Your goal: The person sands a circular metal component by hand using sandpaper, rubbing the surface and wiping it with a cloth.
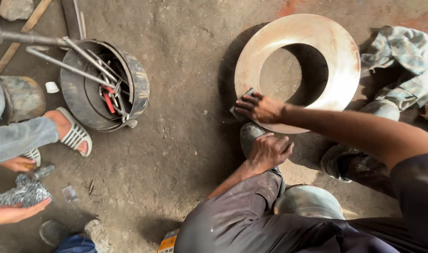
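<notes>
Metal ring stands tilted on the floor, right hand pressing a small dark pad flat-fingered against its rim, left hand fingers curled bracing below.

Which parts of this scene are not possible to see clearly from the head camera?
- Dark pad under the right hand: mostly covered by the fingers.
- Lower rim of the metal ring: hidden by the right forearm.
- Left hand: its palm side is hidden.
- Steel vessel: partly behind the knee.
- Tools in the black drum: tangled, too small to identify.
</notes>
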